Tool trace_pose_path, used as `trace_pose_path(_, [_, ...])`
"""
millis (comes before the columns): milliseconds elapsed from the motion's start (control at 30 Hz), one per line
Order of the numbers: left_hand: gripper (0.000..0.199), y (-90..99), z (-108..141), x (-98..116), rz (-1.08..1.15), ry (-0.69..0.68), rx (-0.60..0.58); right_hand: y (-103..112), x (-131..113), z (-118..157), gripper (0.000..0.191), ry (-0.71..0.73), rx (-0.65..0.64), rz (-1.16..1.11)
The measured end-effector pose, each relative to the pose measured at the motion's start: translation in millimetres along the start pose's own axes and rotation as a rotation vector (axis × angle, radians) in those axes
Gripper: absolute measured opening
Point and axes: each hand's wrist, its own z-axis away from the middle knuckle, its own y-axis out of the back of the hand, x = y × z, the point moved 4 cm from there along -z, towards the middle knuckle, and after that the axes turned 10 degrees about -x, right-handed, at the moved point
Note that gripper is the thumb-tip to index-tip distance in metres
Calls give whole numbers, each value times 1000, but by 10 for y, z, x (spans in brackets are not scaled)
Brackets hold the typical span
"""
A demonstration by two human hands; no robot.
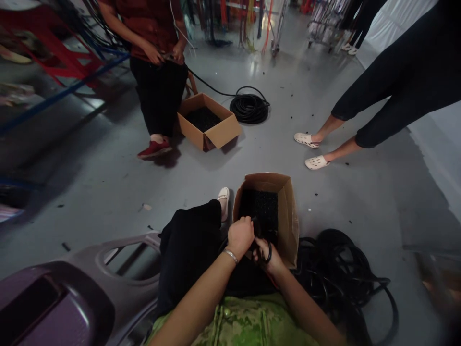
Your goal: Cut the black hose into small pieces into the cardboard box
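From where I stood, the seated person had both hands together over the near rim of a cardboard box [288,221] just ahead, at about twelve o'clock, its floor strewn with short black bits [264,206]. The left hand [240,234] was clenched, apparently round a dark piece [256,226] whose tip showed at about two o'clock of the knuckles; I took it for hose, though the fingers hid most of it. The right hand [271,259], just beside it at four o'clock, was curled round a tool with a black loop [270,251], probably a scissor handle, but its blades were lost in the dark. A heap of black hose [333,236] lay on the floor [389,202] at three o'clock, right beside the box, in slack, round loops. Those smooth bends suggested something rubbery: springy rather than limp, hardly fragile, light in a short length but dragging once a whole coil came along. Its faint sheen hinted at a surface that might slide or twist in a loose hold. The best grip, I judged, was a full fist near the end, with fingers well clear of the tool.
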Motion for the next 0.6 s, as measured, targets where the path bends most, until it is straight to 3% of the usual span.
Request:
trace_pose_path(67, [33, -115, -5, 32, -46, -58, -95, -25, 204, -12, 47, -32, -20, -19])
trace_pose_path(167, [30, -221, 6, 46, -83, -103, -160, 14, 276, -59, 55, 9, -34, -34])
trace_pose_path(400, [34, -133, 21, 21, -3, -76, -28, 52, 308, -115, 70, 21, 5, -35])
trace_pose_path(500, [36, -31, 18, -10, 45, -41, 36, 43, 163, -57, 76, 105, -17, -40])
trace_pose_path(600, [37, 81, 24, -37, 100, -45, 102, 106, -175, 102, 72, 281, -8, 31])
